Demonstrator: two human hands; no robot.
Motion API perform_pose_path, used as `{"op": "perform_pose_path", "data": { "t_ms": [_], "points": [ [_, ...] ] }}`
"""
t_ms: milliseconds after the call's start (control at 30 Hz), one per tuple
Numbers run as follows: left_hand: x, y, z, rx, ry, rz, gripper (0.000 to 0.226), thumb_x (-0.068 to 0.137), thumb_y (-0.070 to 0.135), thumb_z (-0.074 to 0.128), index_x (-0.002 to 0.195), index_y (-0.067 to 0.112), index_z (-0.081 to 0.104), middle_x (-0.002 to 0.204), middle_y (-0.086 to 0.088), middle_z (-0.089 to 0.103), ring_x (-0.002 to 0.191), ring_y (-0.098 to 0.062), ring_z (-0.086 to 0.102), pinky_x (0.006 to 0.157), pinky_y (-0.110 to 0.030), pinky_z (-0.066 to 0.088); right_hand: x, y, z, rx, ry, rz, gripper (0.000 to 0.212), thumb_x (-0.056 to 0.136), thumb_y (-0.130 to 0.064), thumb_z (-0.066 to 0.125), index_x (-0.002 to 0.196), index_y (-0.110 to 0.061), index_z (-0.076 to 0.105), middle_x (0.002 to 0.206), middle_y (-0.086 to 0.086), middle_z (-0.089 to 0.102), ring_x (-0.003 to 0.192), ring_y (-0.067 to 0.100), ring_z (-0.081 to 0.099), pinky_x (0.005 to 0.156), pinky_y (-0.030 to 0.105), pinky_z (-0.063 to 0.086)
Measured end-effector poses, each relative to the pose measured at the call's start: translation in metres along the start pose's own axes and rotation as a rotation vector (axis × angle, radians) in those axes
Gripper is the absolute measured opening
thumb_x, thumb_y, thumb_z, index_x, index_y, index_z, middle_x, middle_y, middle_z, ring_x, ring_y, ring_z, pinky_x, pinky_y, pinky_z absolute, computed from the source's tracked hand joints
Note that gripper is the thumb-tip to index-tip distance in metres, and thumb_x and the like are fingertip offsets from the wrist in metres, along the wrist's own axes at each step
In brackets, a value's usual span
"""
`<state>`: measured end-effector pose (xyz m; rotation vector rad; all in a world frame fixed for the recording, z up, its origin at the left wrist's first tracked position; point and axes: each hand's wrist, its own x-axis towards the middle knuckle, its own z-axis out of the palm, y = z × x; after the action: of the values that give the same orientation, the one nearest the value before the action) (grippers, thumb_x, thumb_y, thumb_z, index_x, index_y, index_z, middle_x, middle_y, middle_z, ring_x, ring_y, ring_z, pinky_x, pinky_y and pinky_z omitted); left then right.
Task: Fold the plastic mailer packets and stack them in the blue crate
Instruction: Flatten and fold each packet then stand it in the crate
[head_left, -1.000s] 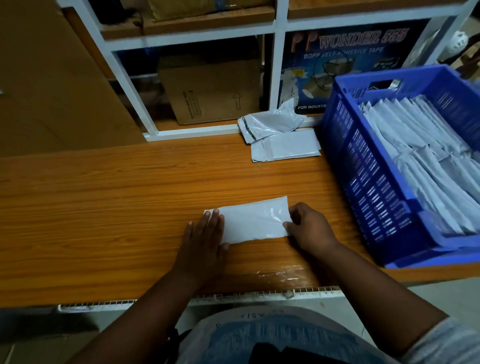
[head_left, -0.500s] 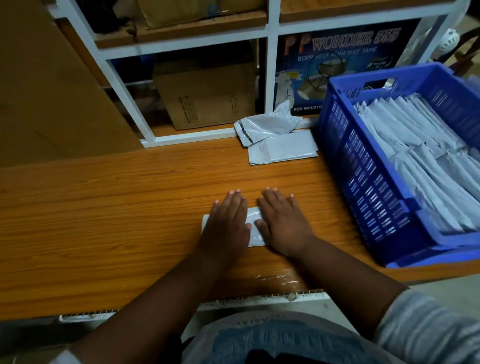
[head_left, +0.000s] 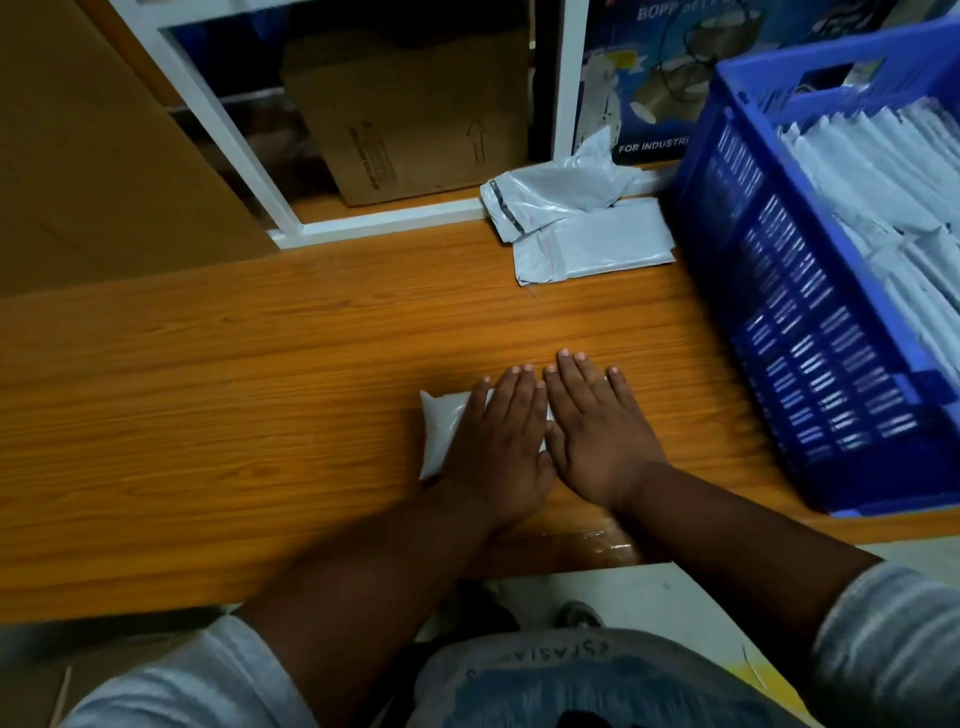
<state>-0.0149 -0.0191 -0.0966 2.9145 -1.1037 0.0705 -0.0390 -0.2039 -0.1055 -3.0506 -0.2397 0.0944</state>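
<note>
A folded white mailer packet (head_left: 439, 434) lies on the wooden table (head_left: 208, 415), mostly covered by my hands. My left hand (head_left: 498, 447) presses flat on its middle with straight fingers. Beside it, touching, my right hand (head_left: 597, 436) presses flat on the packet's right part. Only the packet's left end and a sliver between my hands show. The blue crate (head_left: 789, 322) stands at the right, holding several folded white packets (head_left: 883, 197) in rows.
Two more grey-white mailers (head_left: 587, 228) lie at the table's back edge, left of the crate. Behind them a white shelf frame (head_left: 374, 218) holds a cardboard box (head_left: 415, 114) and a blue tape carton (head_left: 670, 78).
One second ago my hands held the packet's two ends with its middle showing. Both hands then came together and now press flat on the folded, shorter packet.
</note>
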Motion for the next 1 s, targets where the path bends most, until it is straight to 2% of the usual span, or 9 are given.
{"op": "perform_pose_path", "data": {
  "t_ms": [233, 300, 400, 467, 500, 600, 700, 833, 1000],
  "points": [
    [-0.003, -0.005, 0.011, -0.082, 0.016, 0.007, 0.081, 0.100, 0.047, 0.036, 0.168, 0.004, 0.025, 0.177, -0.018, 0.016, 0.165, -0.033, 0.010, 0.132, -0.056, 0.011, 0.003, -0.005, -0.018, -0.065, -0.151, -0.009, 0.075, 0.108, -0.053, 0.008, 0.172, -0.014, 0.004, 0.179, 0.011, -0.007, 0.165, 0.029, -0.006, 0.130, 0.060, -0.003],
    [-0.002, -0.009, 0.013, -0.110, 0.008, 0.015, 0.082, 0.098, 0.046, 0.039, 0.168, 0.006, 0.025, 0.178, -0.016, 0.016, 0.166, -0.031, 0.010, 0.132, -0.055, 0.013, 0.009, -0.006, -0.033, -0.129, -0.146, -0.043, 0.075, 0.107, -0.053, 0.017, 0.171, -0.014, 0.014, 0.179, 0.014, 0.006, 0.165, 0.032, 0.005, 0.128, 0.062, -0.006],
    [0.002, -0.017, 0.009, -0.402, 0.025, -0.043, 0.078, 0.098, 0.038, 0.041, 0.168, 0.007, 0.029, 0.177, -0.012, 0.021, 0.165, -0.025, 0.015, 0.132, -0.053, 0.018, 0.025, -0.011, -0.050, 0.026, -0.017, -0.092, 0.060, 0.105, -0.044, 0.037, 0.158, -0.019, 0.049, 0.168, 0.013, 0.040, 0.157, 0.032, 0.034, 0.129, 0.060, 0.010],
    [0.000, -0.024, -0.002, -0.671, 0.084, -0.183, 0.070, 0.101, 0.030, 0.043, 0.166, 0.008, 0.033, 0.175, -0.008, 0.028, 0.163, -0.020, 0.024, 0.132, -0.048, 0.022, 0.028, -0.015, -0.044, 0.282, 0.052, -0.055, 0.053, 0.108, -0.038, 0.040, 0.156, -0.018, 0.050, 0.168, 0.013, 0.039, 0.158, 0.031, 0.031, 0.130, 0.055, 0.021],
    [-0.001, -0.026, -0.008, -0.686, 0.105, -0.226, 0.067, 0.102, 0.028, 0.044, 0.166, 0.009, 0.035, 0.174, -0.007, 0.031, 0.161, -0.020, 0.028, 0.131, -0.047, 0.025, 0.026, -0.019, -0.037, 0.335, 0.039, -0.038, 0.056, 0.110, -0.040, 0.038, 0.160, -0.016, 0.045, 0.171, 0.013, 0.033, 0.161, 0.030, 0.024, 0.130, 0.055, 0.023],
    [-0.005, -0.027, -0.020, -0.288, 0.135, -0.116, 0.065, 0.102, 0.034, 0.042, 0.160, 0.006, 0.044, 0.167, -0.016, 0.041, 0.157, -0.031, 0.036, 0.126, -0.057, 0.030, 0.014, -0.024, -0.012, 0.105, -0.014, -0.052, 0.069, 0.111, -0.056, 0.023, 0.168, -0.018, 0.029, 0.177, 0.010, 0.019, 0.165, 0.032, 0.012, 0.129, 0.063, 0.016],
    [-0.009, -0.024, -0.022, 0.069, 0.006, -0.078, 0.068, 0.103, 0.043, 0.035, 0.161, 0.007, 0.043, 0.171, -0.016, 0.035, 0.162, -0.033, 0.025, 0.125, -0.067, 0.018, 0.013, -0.025, -0.009, 0.018, -0.048, -0.018, 0.072, 0.109, -0.061, 0.020, 0.170, -0.023, 0.023, 0.179, 0.008, 0.012, 0.165, 0.034, 0.006, 0.126, 0.071, 0.008],
    [-0.016, -0.024, -0.008, 0.128, -0.051, -0.114, 0.073, 0.104, 0.045, 0.036, 0.166, 0.007, 0.031, 0.174, -0.017, 0.026, 0.164, -0.034, 0.017, 0.126, -0.069, 0.011, 0.015, -0.026, -0.002, 0.001, -0.055, -0.013, 0.072, 0.109, -0.060, 0.013, 0.172, -0.023, 0.011, 0.180, 0.007, -0.001, 0.165, 0.035, -0.009, 0.123, 0.075, -0.001],
    [-0.017, -0.033, 0.001, 0.028, -0.065, -0.108, 0.078, 0.103, 0.048, 0.035, 0.170, 0.011, 0.020, 0.178, -0.013, 0.014, 0.166, -0.031, 0.008, 0.129, -0.064, 0.007, 0.016, -0.028, -0.002, 0.002, -0.073, -0.008, 0.072, 0.110, -0.059, 0.012, 0.172, -0.022, 0.007, 0.180, 0.007, -0.004, 0.165, 0.035, -0.010, 0.124, 0.074, 0.001]
  ]
}}
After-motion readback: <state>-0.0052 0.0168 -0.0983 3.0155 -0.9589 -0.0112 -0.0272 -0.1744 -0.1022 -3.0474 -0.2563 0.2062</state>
